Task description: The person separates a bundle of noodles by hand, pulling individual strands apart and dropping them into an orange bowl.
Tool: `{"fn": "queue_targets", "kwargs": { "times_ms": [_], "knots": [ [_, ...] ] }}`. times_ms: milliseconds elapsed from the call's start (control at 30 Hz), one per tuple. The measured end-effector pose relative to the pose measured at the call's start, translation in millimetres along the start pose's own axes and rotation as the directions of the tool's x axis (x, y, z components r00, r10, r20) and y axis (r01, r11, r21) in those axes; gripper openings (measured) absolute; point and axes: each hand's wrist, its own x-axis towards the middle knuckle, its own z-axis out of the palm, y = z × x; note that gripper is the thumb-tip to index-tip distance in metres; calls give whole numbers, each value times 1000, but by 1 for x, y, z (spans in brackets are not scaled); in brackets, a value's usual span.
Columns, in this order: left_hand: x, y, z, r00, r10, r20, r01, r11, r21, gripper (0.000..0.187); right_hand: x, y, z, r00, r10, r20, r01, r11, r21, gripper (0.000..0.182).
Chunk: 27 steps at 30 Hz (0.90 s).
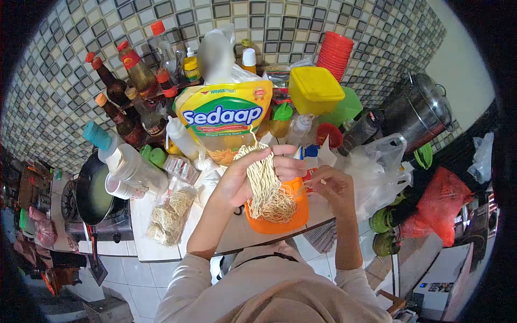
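My left hand (235,180) is closed around a bundle of pale dried noodles (263,180), whose strands hang down over an orange plastic container (276,226). One loose strand sticks up above the fingers. To the right, my right hand (338,189) has its fingertips pinched together beside the container; a small pale bit may be between them, too small to name. On the counter left of my forearm lies a clear plastic bag of noodles (171,216). Behind my hands stands a large yellow Sedaap pouch (223,116).
A wok (97,188) with pale liquid sits on the stove at left. Sauce bottles (137,70) crowd the tiled wall. A yellow tub (316,91), stacked red cups (335,56), a clear plastic bag (379,167) and a steel pot (417,110) stand at right.
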Motion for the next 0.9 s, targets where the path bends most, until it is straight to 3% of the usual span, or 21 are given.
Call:
{"fn": "queue_targets", "kwargs": {
  "times_ms": [67, 233, 300, 367, 400, 500, 667, 800, 867, 900],
  "knots": [
    [1, -1, -3, 1000, -13, 28, 13, 999, 34, 45, 4, -11, 3, 992, -118, 35, 120, 992, -49, 7],
    [1, -8, 1, 997, -53, 64, 49, 997, 59, 46, 10, -44, 13, 990, -137, 39, 141, 983, -117, 8],
    [2, -15, -3, 996, -87, 9, 86, 992, 94, 46, 14, -54, 17, 987, -153, 40, 157, 977, -144, 9],
    [2, -15, 3, 996, -83, 35, 78, 989, 124, 46, 20, -59, 18, 966, -257, 7, 236, 876, -420, 10],
    [1, -17, 1, 998, -46, 37, 38, 978, 205, 45, 23, -59, 18, 966, -258, 8, 237, 876, -421, 10],
    [2, -24, -8, 999, 23, 32, -32, 944, 329, 41, 27, -58, 20, 966, -255, -36, 235, 930, -284, 10],
    [2, -29, -6, 996, 55, 69, -79, 910, 408, 28, 26, -54, 24, 975, -199, 104, 218, 948, -230, 11],
    [0, -32, -7, 997, 30, -78, -4, 947, 322, 19, 24, -56, 32, 984, -147, 98, 165, 966, -202, 12],
    [-1, -31, -12, 993, 7, -119, 22, 970, 243, 18, 24, -51, 30, 995, -81, 51, 76, 992, 99, 16],
    [-2, -27, -12, 989, -43, -139, 68, 980, 186, 17, 23, -52, 27, 995, -81, 51, 75, 992, 99, 16]
  ]
}}
